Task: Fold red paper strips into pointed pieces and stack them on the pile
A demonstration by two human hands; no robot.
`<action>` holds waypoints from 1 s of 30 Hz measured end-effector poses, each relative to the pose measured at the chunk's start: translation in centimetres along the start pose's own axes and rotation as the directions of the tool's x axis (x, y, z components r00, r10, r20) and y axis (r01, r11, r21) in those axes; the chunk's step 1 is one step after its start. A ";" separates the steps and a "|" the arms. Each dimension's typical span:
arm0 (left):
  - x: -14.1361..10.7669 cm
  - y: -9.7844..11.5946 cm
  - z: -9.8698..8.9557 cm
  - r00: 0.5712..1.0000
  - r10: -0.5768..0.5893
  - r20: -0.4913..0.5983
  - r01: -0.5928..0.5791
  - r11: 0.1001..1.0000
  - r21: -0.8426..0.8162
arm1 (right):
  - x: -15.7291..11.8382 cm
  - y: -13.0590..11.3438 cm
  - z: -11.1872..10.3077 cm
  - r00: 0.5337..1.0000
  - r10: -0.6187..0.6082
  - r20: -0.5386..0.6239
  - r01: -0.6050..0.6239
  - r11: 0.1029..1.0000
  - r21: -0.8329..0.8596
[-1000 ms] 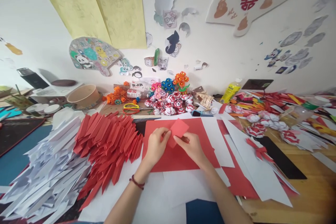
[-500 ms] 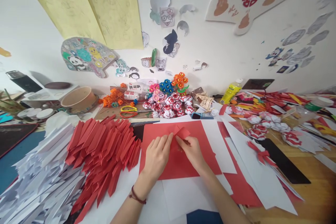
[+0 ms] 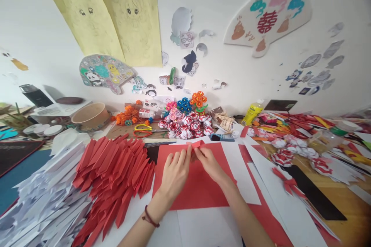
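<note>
Both hands meet over a flat red paper sheet [image 3: 203, 189], near its far edge. Between their fingertips is a small folded piece of red paper [image 3: 198, 144]. My left hand [image 3: 176, 168] is closed on the piece's left side, its fingers bent together and a dark cord round the wrist. From the right, my right hand [image 3: 211, 164] pinches the same piece with thumb and finger. The fingers cover much of the fold. To the left lies a heap of folded red paper strips [image 3: 116, 177], beside a larger heap of white paper strips [image 3: 55, 197].
Red-and-white paper flowers [image 3: 185, 125] cluster beyond the sheet, with yellow-handled scissors [image 3: 142, 129] to their left. A yellow bottle [image 3: 252, 112] stands against the wall. At right lie white sheets [image 3: 278, 189] and a black strip [image 3: 315, 193]. A round tan bowl [image 3: 89, 116] sits back left.
The camera view has tilted up, showing more of the wall. The small red piece no longer spreads out on the right as it did; less of it shows between my fingers.
</note>
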State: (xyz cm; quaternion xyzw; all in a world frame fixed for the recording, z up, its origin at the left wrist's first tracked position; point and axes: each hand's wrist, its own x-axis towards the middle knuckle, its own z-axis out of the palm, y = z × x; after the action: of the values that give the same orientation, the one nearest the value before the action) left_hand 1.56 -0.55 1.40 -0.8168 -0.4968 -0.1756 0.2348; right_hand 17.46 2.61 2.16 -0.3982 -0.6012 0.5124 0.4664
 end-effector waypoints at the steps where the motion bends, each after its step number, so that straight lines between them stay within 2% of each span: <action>1: -0.2 0.1 0.3 1.000 -0.012 0.002 0.012 1.000 -0.017 | -0.2 0.0 0.0 1.000 0.010 0.028 -0.010 1.000 -0.011; 4: -0.8 0.5 0.7 1.000 -0.025 0.015 0.026 0.997 -0.073 | -0.8 0.1 0.1 0.997 0.041 0.068 -0.041 0.999 0.001; 8: -0.9 0.9 0.1 1.000 -0.029 -0.006 0.027 0.980 -0.195 | -1.0 0.1 0.7 0.997 0.075 -0.008 -0.074 0.994 0.079; 12: -0.3 0.5 -0.4 0.981 -0.194 0.010 0.181 0.889 -0.422 | -0.9 0.4 0.6 0.990 0.125 -0.065 -0.117 0.985 0.125; 15: 0.0 -0.1 -0.2 0.955 -0.288 0.070 0.278 0.783 -0.556 | -1.0 0.6 0.2 0.987 0.159 -0.020 -0.154 0.976 0.155; 17: 0.1 -0.5 0.0 0.938 -0.333 0.092 0.325 0.758 -0.566 | -1.1 0.6 0.1 0.986 0.166 0.029 -0.169 0.973 0.157; 19: 0.0 -0.8 0.2 0.927 -0.366 0.078 0.355 0.791 -0.498 | -1.1 0.7 0.1 0.985 0.163 0.060 -0.170 0.974 0.152; 22: -0.2 -1.0 0.3 0.954 -0.297 0.035 0.284 0.864 -0.415 | -1.2 0.7 0.1 0.985 0.156 0.077 -0.166 0.974 0.151; 25: -0.6 -0.9 0.6 0.982 -0.191 0.011 0.174 0.870 -0.462 | -1.2 1.0 0.1 0.982 0.169 0.083 -0.180 0.971 0.158; 30: -1.2 -0.7 1.0 0.986 -0.120 -0.117 0.068 0.924 -0.376 | -0.9 1.6 0.0 0.983 0.176 0.055 -0.183 0.963 0.195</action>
State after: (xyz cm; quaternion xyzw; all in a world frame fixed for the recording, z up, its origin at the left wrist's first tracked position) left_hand 0.46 -0.54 0.08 -0.8075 -0.4760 -0.3332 0.1015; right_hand 17.68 1.98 0.42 -0.3927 -0.5167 0.6174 0.4444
